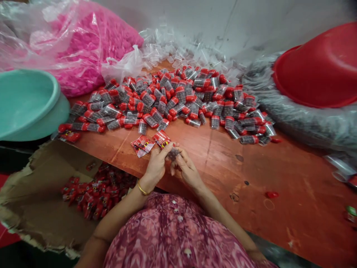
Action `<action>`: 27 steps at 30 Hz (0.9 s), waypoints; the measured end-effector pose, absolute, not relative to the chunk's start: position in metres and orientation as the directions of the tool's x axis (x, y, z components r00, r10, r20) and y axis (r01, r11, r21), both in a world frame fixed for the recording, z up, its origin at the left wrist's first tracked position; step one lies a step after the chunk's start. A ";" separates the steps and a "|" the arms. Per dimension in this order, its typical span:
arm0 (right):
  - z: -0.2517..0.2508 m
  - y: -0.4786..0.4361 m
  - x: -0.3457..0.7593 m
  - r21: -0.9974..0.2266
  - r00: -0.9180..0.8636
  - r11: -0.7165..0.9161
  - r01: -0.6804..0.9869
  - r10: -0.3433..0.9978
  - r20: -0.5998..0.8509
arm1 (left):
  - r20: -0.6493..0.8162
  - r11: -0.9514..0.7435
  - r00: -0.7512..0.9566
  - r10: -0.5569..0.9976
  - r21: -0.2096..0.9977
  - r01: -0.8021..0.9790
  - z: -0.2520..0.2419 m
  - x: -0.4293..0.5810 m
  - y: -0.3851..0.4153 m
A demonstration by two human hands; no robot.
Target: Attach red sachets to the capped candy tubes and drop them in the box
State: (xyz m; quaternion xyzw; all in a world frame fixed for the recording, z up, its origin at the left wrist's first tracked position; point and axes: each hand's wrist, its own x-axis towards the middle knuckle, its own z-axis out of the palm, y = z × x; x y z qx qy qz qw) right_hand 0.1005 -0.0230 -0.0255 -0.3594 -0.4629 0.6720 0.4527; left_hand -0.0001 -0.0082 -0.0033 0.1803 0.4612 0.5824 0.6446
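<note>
My left hand (156, 163) and my right hand (189, 169) meet near the front edge of the table. Both are closed, fingers pinched around a small dark dotted piece (173, 153), partly hidden by the fingers. It resembles the dark contents of the clear tubes. Just beyond my left fingertips lies a red printed packet (161, 138); whether they touch it I cannot tell. A second printed packet (142, 145) rests to its left. Behind them spreads a heap of clear tubes with red caps (180, 95), dark dotted material inside.
A teal basin (55, 100) and a bag of pink pieces (83, 44) stand left. Below the table edge, a cardboard box (41, 186) holds red packets. Clear tubes (184, 48) lie along the wall. A red tub (320, 70) sits right on a bag (290, 119).
</note>
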 end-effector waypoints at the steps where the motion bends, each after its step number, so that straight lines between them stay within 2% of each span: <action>1: -0.027 -0.021 0.105 -0.952 -0.359 -0.177 -0.252 0.930 -0.078 | -0.404 0.271 -0.100 0.909 0.757 -0.595 -0.002 0.000 -0.009; 7: -0.036 -0.004 0.112 -0.981 -0.132 -0.130 -0.141 0.985 -0.112 | -0.414 0.278 -0.072 0.908 0.722 -0.633 0.000 -0.001 -0.018; 12: -0.031 0.004 0.097 -0.988 -0.213 -0.087 -0.129 0.975 -0.058 | -0.392 0.249 -0.123 0.912 0.765 -0.593 0.000 -0.016 -0.020; 15: -0.026 0.000 0.094 -0.992 -0.189 -0.061 -0.114 0.981 -0.038 | -0.383 0.266 -0.116 0.916 0.798 -0.541 -0.001 -0.024 -0.017; 22: -0.016 -0.004 0.098 -0.953 -0.206 -0.236 -0.189 0.959 -0.197 | -0.323 0.236 -0.070 0.944 0.808 -0.540 0.001 -0.018 -0.010; 27: -0.016 -0.001 0.098 -0.950 -0.221 -0.200 -0.238 0.964 -0.148 | -0.342 0.261 -0.050 0.938 0.795 -0.548 -0.002 -0.009 -0.009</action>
